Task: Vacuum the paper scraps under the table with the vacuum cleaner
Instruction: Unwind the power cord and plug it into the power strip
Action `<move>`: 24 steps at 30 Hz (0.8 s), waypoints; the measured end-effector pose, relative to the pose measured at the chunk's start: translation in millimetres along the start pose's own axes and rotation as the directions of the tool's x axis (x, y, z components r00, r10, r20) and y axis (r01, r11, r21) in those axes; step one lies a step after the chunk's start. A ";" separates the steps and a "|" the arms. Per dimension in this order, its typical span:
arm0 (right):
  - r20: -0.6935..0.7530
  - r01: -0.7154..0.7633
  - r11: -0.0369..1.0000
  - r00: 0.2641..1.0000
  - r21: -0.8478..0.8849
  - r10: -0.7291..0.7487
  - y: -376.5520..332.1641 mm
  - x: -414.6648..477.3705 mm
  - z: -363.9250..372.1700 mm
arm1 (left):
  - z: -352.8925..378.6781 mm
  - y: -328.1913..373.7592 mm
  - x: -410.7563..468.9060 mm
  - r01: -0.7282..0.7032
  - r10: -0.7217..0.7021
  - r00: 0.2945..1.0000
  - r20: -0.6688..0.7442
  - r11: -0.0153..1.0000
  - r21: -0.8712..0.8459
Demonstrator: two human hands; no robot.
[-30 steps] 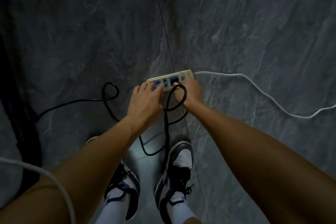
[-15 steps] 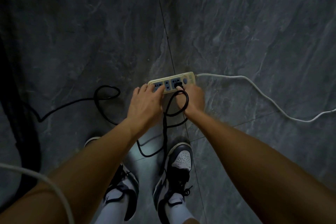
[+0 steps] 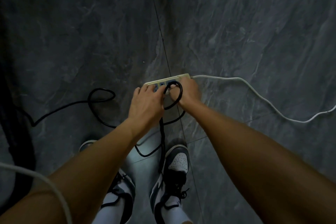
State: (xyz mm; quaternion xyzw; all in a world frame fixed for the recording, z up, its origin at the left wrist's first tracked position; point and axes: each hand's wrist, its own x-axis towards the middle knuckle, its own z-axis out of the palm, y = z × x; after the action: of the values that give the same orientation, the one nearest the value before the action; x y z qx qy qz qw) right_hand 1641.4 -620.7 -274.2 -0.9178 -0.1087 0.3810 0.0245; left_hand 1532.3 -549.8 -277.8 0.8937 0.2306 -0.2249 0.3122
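- The vacuum cleaner itself is not seen; only one black cord is visible, looped on the floor at the left and arched over the hands.
- One cream power strip is laid on the floor across a tile seam, with one white cable led off from its right end.
- Two hands are counted: the left hand is spread flat on the strip's left part, fingers extended.
- The right hand is curled at the strip's right part (what is held beneath cannot be told).
- Two shoes are planted just below the strip.
- Bare floor is left open above and to the right; dark shapes are massed along the left edge.
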 end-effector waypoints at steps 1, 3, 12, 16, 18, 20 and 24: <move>-0.010 -0.004 1.000 1.000 -0.013 0.004 0.6 -0.9 1.7 | -1.1 -1.0 -0.3 0.003 -0.003 1.000 0.002 1.000 0.003; -0.030 -0.009 1.000 1.000 -0.028 0.008 4.2 -5.0 5.2 | -3.3 -3.1 -1.8 0.000 0.000 1.000 0.014 1.000 0.015; -0.057 -0.010 0.999 0.998 -0.046 0.007 10.4 -10.6 12.9 | -0.8 -7.8 -5.6 0.015 -0.016 0.999 0.040 0.999 0.028; 0.017 0.017 0.998 1.000 -0.054 -0.016 1.0 8.7 -2.4 | 2.1 -4.5 -3.3 0.007 -0.008 0.999 0.041 1.000 0.027; 0.051 0.022 0.993 0.999 -0.112 -0.016 -5.4 19.7 -9.0 | 2.5 -3.0 0.3 0.023 -0.023 0.999 0.031 1.000 0.015; 0.079 0.029 0.989 0.997 -0.148 -0.017 -5.9 22.2 -10.2 | 1.2 -2.4 3.8 0.040 -0.040 0.999 0.022 0.999 0.001; 0.014 0.068 0.997 0.998 -0.022 -0.067 8.3 5.3 -5.8 | -2.7 -0.5 3.7 0.032 -0.032 0.999 0.007 0.999 -0.011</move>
State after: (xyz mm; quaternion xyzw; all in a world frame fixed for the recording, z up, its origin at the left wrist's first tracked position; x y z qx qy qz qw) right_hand 1650.6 -627.5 -274.8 -0.9112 -0.1440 0.3850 0.0265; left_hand 1535.7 -546.7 -278.1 0.8874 0.2450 -0.2315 0.3144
